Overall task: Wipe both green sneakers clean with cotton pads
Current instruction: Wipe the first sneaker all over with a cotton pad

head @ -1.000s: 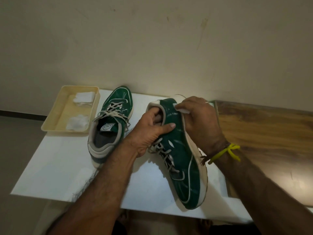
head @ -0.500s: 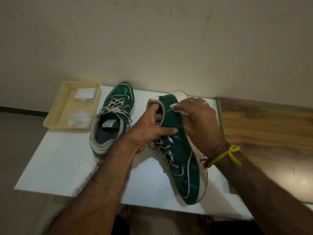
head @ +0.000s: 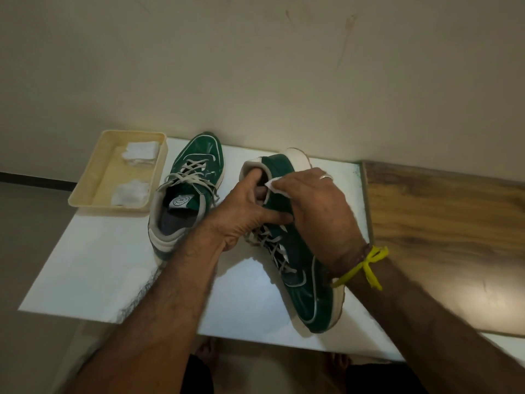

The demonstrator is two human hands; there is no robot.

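Right of centre in the frame, the right hand [head: 318,211] is pressing a cotton pad [head: 275,185] against the green side panel of the held sneaker [head: 298,251], near its heel collar, with the fingers curled down over the pad so that only a white corner is showing. The left hand [head: 241,214] is bracing this shoe — its thumb is hooking into the collar opening while its fingers are wrapping the side, so the shoe is standing tilted on its edge on the white board [head: 85,265], toe toward the lower right. To do this step well, I would judge that the bracing hand should be gripping firmly so the shoe is not twisting under the wipe, and that the pad should be travelling in overlapping strokes from heel toward toe, turning to a fresh face as it is soiling; the pale sole rim and the laces look like spots easily missed. Counting now: two green sneakers are lying on the board — the held one and a second sneaker [head: 187,191] resting upright just left of it, untouched by either hand. One beige tray [head: 93,177] is sitting at the upper left, holding two clumps of spare pads [head: 140,150]; how many pads are making up each clump I cannot tell. One pad is in use.
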